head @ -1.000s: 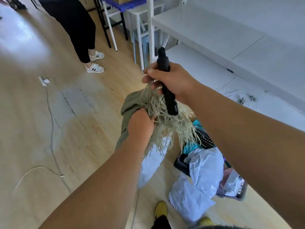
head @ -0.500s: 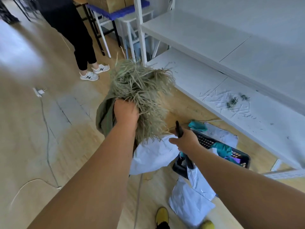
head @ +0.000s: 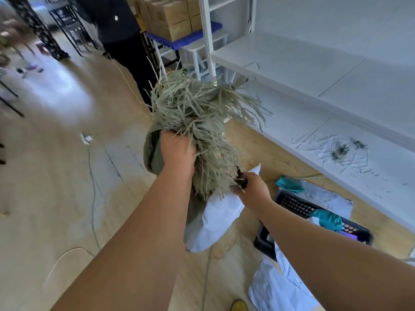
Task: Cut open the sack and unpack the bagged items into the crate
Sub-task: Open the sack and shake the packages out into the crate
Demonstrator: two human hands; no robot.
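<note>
Above the floor, left hand point(head: 178, 153) gripping frayed sack point(head: 197, 131), right hand point(head: 251, 189) clutching knife point(head: 241, 179).

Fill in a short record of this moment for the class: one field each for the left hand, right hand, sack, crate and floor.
left hand: left hand grips the frayed top of the sack
right hand: right hand holds a dark tool handle below the fringe
sack: green sack held up, white bag hanging out beneath
crate: black crate on the floor, holding bagged items
floor: white bag lying beside the crate
</note>
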